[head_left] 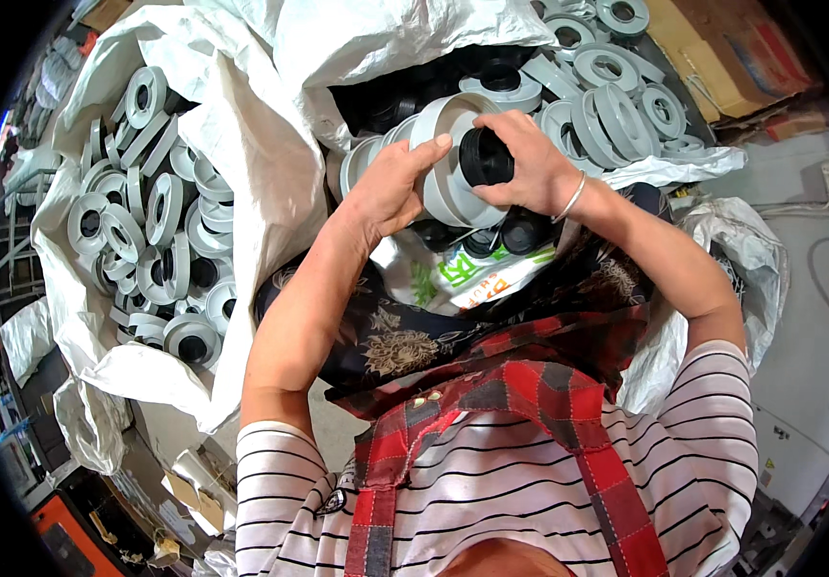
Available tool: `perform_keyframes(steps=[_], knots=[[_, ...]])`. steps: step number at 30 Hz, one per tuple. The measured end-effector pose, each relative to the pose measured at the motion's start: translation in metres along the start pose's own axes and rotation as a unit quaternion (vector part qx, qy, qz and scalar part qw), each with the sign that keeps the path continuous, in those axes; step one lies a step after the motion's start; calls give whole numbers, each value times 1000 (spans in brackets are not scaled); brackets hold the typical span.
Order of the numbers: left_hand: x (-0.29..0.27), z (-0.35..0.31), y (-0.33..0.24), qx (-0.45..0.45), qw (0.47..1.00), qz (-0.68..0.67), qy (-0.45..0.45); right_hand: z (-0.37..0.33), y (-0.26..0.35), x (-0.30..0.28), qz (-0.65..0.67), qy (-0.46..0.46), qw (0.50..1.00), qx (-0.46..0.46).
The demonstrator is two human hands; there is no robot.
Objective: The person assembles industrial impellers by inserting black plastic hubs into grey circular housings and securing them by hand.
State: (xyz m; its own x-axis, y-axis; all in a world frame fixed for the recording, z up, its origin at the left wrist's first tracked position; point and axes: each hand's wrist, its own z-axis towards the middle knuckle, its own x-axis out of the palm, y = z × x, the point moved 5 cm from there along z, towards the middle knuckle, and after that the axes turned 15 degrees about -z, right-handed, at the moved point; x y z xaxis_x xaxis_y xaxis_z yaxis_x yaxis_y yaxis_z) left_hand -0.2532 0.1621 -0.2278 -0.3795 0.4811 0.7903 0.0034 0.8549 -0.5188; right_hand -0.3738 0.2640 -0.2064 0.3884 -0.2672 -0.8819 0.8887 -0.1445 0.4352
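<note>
In front of my lap, my left hand (388, 188) is closed on the rim of a round grey plastic flange (446, 190), its thumb along the upper edge. Fingers and thumb of my right hand (544, 165) curl round a black ribbed rubber sleeve (484, 157), which sits against the middle of that flange. How deep the sleeve goes in, I cannot tell. Other grey flanges (361, 163) stand just behind my left hand. Below both hands, several black rubber pieces (527, 231) rest on a printed white plastic bag (472, 281) on my lap.
A large white woven sack (270, 183) on the left holds many grey flanges (164, 207), some with black centres. More grey flanges (616, 120) lie heaped at the upper right, beside a cardboard box (732, 58). Another white sack (756, 255) stands right of my lap.
</note>
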Motion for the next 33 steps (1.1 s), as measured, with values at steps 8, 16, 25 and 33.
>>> perform_keyframes(steps=[8,16,25,33], knots=[[-4,2,-2,85,995,58,-9,-3,-18,23,282,181,922,196],[-4,3,-2,94,994,57,-3,10,-29,22,204,184,940,200],[-3,3,-12,78,995,66,-11,16,-18,11,194,71,959,194],[4,0,-16,24,1000,1,-1,16,4,-8,-156,14,967,-199]])
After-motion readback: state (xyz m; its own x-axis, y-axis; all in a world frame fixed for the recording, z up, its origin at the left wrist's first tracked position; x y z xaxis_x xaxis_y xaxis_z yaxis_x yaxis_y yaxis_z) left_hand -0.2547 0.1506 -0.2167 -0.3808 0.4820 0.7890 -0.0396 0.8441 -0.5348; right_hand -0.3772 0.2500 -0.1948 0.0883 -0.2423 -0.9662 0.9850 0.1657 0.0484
